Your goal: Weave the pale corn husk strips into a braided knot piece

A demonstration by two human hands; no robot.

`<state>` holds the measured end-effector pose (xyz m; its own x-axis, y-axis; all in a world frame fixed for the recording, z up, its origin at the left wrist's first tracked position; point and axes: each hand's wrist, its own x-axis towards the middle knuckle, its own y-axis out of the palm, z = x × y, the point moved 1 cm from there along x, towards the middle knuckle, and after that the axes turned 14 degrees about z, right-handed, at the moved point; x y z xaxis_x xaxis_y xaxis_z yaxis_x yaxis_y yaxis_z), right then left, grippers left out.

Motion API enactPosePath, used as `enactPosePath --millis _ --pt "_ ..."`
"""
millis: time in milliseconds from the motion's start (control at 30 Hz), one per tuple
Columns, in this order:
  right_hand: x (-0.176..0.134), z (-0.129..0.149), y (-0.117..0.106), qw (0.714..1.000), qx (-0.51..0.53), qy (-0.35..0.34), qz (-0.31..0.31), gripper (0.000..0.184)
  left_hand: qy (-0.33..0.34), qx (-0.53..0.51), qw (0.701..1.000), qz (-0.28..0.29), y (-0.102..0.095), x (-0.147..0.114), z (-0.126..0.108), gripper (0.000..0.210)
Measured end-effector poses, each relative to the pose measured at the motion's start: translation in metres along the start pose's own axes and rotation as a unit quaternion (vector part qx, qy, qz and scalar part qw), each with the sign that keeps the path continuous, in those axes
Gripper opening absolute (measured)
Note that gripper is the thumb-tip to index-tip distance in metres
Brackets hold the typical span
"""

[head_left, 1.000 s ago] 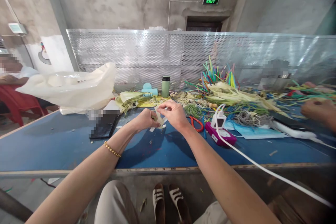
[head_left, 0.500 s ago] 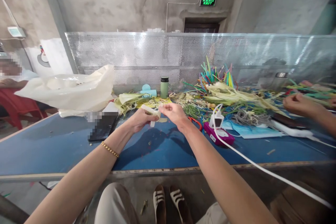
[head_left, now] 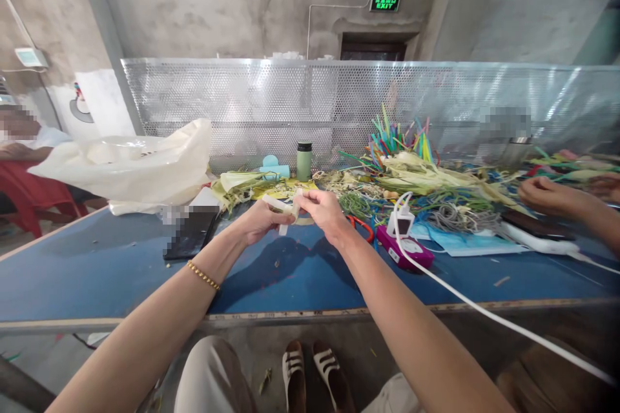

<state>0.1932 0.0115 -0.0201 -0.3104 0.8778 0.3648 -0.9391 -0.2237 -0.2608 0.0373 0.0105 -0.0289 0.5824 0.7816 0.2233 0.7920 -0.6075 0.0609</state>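
Note:
My left hand is closed around pale cream strips, possibly corn husk; one piece sticks out above the fingers and an end hangs below. Close beside it, my right hand pinches the upper right end of the same pale material between thumb and fingertips. The two hands almost meet, held above the blue table. Fingers hide part of the strips, so I cannot tell how the pieces join. Behind the hands lie yellow-green husks and a green bottle.
A large cream plastic bag and a black flat object lie left. To the right are a purple box with a white charger, a trailing white cable, grey cord and another person's hand. A perforated metal screen stands behind.
My right hand has shifted very slightly, and the pale material at its fingertips stands up a little more. At the right, the other person's hand has moved slightly left.

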Motion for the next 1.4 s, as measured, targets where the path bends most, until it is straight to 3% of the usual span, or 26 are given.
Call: enactPosePath --millis 133,333,667,933,1033,1100,1200,1267,1333,1400 --pt "-0.001 0.000 0.002 0.998 -0.048 -0.017 0.040 0.034 -0.009 0.002 1.000 -0.012 -0.001 0.001 0.002 0.028" --pt "0.000 -0.005 0.000 0.999 -0.023 -0.024 0.039 0.032 -0.045 -0.008 0.999 0.021 0.000 -0.001 0.000 0.030" --pt "0.001 -0.007 -0.003 1.000 0.020 0.001 0.023 0.034 0.006 0.012 0.999 -0.032 -0.004 0.001 0.004 0.034" --pt "0.006 -0.011 -0.005 0.999 0.033 -0.007 -0.007 0.031 0.010 0.018 1.000 -0.014 -0.005 0.003 0.007 0.031" --pt "0.007 -0.012 -0.006 0.999 -0.039 -0.016 -0.009 0.032 0.007 0.011 1.000 -0.022 -0.007 0.003 0.007 0.031" --pt "0.008 -0.011 -0.010 0.990 -0.126 -0.040 -0.045 0.034 0.011 -0.002 0.999 -0.043 -0.009 0.004 0.008 0.031" --pt "0.007 -0.007 -0.016 0.953 -0.255 -0.091 -0.138 0.030 0.027 -0.021 0.996 -0.083 -0.012 0.006 0.008 0.031" --pt "0.005 -0.004 -0.017 0.934 -0.299 -0.107 -0.166 0.027 0.038 -0.032 0.993 -0.105 -0.014 0.007 0.008 0.032" --pt "0.003 -0.002 -0.012 0.941 -0.300 -0.094 -0.128 0.028 0.053 -0.046 0.990 -0.126 -0.015 0.008 0.007 0.033" --pt "0.000 -0.002 -0.004 0.958 -0.279 -0.061 -0.038 0.034 0.077 -0.060 0.985 -0.146 -0.016 0.009 0.007 0.035"
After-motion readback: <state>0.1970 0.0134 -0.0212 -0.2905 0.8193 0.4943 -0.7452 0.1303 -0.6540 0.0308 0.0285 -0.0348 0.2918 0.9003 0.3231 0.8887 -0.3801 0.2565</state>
